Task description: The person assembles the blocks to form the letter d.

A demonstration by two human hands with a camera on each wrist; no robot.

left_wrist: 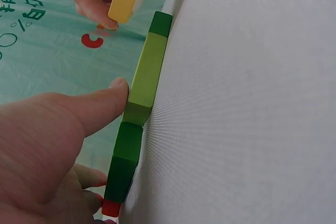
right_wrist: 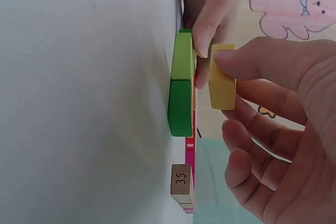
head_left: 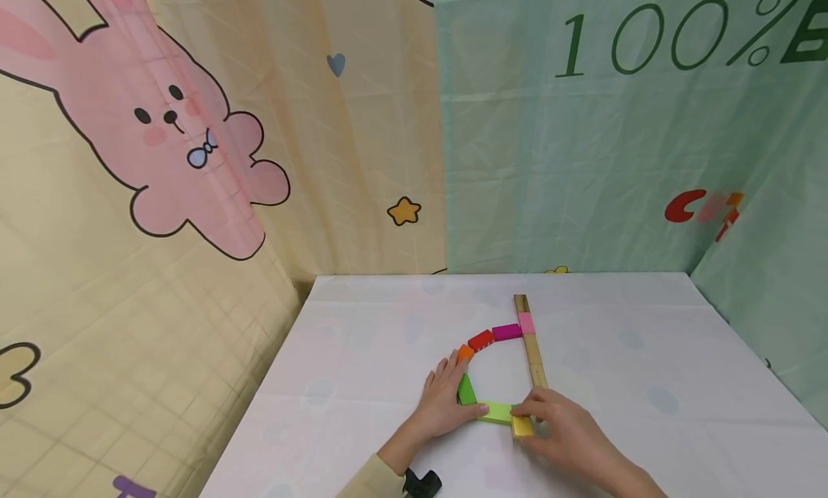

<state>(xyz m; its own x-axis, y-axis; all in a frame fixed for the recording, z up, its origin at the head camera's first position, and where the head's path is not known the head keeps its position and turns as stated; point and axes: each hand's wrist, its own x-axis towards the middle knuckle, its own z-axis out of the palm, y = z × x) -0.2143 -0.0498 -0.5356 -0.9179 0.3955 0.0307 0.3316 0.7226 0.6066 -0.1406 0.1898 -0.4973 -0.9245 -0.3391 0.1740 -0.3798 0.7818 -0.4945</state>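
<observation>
My right hand (head_left: 563,419) pinches a yellow block (right_wrist: 222,77) between thumb and fingers, held a little above the table and apart from the blocks below it. My left hand (head_left: 443,399) lies along the left of a curved row of blocks, its thumb touching a light green block (left_wrist: 147,69) and its fingertips by an orange block (head_left: 465,353). Between thumb and fingers shows a green block (head_left: 466,390). A dark green block (right_wrist: 180,107) stands at the light green block's near end, under the yellow one.
Further along the curve lie a red block (head_left: 481,340) and a magenta block (head_left: 507,332). A pink block (head_left: 527,323) meets a long wooden strip (head_left: 533,361), whose end (right_wrist: 181,178) reads 35. All rest on the white-covered table (head_left: 362,340); printed curtains hang behind.
</observation>
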